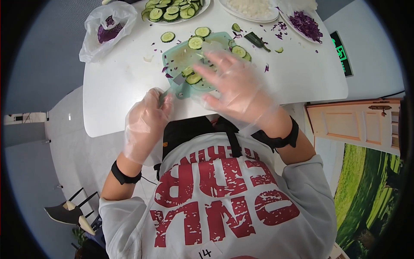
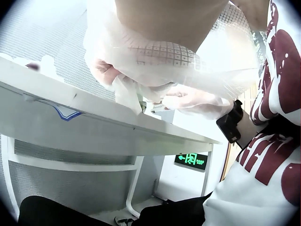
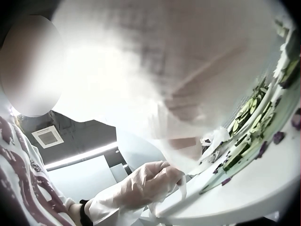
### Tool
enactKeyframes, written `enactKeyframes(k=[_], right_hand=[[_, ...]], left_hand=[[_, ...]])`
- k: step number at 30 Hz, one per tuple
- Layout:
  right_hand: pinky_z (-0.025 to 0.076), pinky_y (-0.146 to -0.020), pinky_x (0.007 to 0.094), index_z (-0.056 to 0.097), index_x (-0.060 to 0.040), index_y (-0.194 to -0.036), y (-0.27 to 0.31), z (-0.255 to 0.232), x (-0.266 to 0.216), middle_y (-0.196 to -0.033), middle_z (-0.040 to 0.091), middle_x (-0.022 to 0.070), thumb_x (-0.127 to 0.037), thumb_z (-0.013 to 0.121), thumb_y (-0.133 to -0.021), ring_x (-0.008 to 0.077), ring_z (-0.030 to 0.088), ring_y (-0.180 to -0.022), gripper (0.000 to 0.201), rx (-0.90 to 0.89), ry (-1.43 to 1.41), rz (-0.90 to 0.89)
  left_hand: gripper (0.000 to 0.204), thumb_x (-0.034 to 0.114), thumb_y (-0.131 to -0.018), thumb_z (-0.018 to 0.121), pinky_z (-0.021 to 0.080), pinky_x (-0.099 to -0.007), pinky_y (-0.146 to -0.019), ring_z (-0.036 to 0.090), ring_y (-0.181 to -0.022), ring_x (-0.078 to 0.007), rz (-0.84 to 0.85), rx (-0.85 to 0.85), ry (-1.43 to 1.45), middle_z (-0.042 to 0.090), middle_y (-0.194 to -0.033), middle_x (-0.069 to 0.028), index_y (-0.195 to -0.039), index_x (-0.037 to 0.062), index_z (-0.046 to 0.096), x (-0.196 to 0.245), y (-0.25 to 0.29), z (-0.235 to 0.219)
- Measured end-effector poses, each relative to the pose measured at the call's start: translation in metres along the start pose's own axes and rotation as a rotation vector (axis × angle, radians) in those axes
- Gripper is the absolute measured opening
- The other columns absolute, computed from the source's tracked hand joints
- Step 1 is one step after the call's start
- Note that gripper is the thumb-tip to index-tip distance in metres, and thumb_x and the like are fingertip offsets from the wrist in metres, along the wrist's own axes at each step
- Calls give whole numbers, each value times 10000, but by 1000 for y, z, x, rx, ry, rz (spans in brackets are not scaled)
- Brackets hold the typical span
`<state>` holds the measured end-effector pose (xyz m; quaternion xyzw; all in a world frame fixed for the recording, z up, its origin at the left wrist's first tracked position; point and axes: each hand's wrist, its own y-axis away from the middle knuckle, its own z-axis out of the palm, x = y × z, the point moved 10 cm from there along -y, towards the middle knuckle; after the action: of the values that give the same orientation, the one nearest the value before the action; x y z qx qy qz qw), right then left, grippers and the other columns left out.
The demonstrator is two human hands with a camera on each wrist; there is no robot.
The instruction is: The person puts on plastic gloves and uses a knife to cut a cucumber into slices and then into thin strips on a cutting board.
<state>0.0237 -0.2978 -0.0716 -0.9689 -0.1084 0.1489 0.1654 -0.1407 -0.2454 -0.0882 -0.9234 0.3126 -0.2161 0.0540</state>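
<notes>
Over a green cutting board (image 1: 173, 57) strewn with cucumber slices (image 1: 194, 78), a gloved right hand (image 1: 236, 84) spreads its blurred fingers, seemingly holding nothing, while the left hand (image 1: 148, 114) curls round a knife (image 1: 178, 79), its blade best kept clear of those fingertips.

At the far left of the worktop (image 1: 110, 97), a translucent plastic bag (image 1: 89, 46) holds purple cabbage (image 1: 108, 33); at the far right lie pale shreds (image 1: 253, 7) and shredded purple cabbage (image 1: 305, 26). Beyond — a green-lit exit sign (image 1: 341, 54), a panelled door (image 1: 345, 123), a green landscape picture (image 1: 366, 192).
</notes>
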Motion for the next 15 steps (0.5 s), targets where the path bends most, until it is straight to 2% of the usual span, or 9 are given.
enactKeyframes(k=[3,5,6,8,9,11,12,14,15], right_hand=[[436,-1047,492,570,-160,-1395,-2,7,-13,-1437,498,173,-325,713,-828,391,505,-1263,608,-19,29,-77],[428,-1034,424,601,-133,-1350,-7,-1,-15,-1416,531,124,-327,683,-826,312,524,-1257,565,85,112,-143],[428,-1034,424,601,-133,-1350,-12,-2,-11,-1416,531,124,-327,683,-826,312,524,-1257,565,86,114,-145],[435,-1014,431,655,-140,-1274,-25,-9,3,-1329,614,98,-306,681,-824,275,568,-1210,481,91,71,-102],[435,-1014,431,655,-140,-1274,-31,-11,7,-1329,614,98,-306,681,-824,275,568,-1210,481,91,72,-105],[475,-951,425,690,-117,-1200,-39,-26,0,-1158,696,97,-282,685,-814,275,640,-1059,420,175,-78,-254],[475,-951,425,690,-117,-1200,-43,-33,0,-1158,696,97,-282,685,-814,275,640,-1059,420,175,-78,-257],[502,-902,414,715,-117,-1161,-54,-20,-3,-1055,724,69,-240,737,-794,291,653,-985,388,-100,-178,-260],[502,-902,414,715,-117,-1161,-57,-17,0,-1055,724,69,-240,737,-794,291,653,-985,388,-99,-177,-264]], left_hand=[[161,168,-943,666,496,-450,-613,633,-679,-393,24,36,33,634,-738,-180,-994,37,587,3,-1,-6],[165,166,-940,672,499,-446,-606,638,-679,-389,48,58,54,638,-743,-179,-997,37,587,4,-2,-8],[170,161,-935,680,501,-441,-597,642,-675,-384,67,71,46,641,-745,-178,-994,33,585,3,-2,-9],[176,157,-931,688,504,-436,-587,647,-670,-379,84,89,38,644,-747,-176,-991,29,582,4,-3,-12],[184,156,-926,696,505,-431,-581,648,-663,-375,112,92,17,646,-748,-173,-984,28,578,9,-3,-15],[192,156,-921,703,506,-425,-575,649,-655,-371,139,100,-6,649,-749,-169,-977,26,575,13,-5,-19],[199,156,-916,710,507,-423,-573,648,-651,-369,137,96,3,649,-750,-166,-972,26,571,13,-6,-20],[207,156,-911,717,508,-420,-571,648,-646,-366,135,98,9,649,-750,-163,-967,27,566,11,-9,-21],[214,160,-906,725,508,-415,-566,646,-639,-360,155,102,0,648,-743,-156,-966,29,566,12,-10,-21]])
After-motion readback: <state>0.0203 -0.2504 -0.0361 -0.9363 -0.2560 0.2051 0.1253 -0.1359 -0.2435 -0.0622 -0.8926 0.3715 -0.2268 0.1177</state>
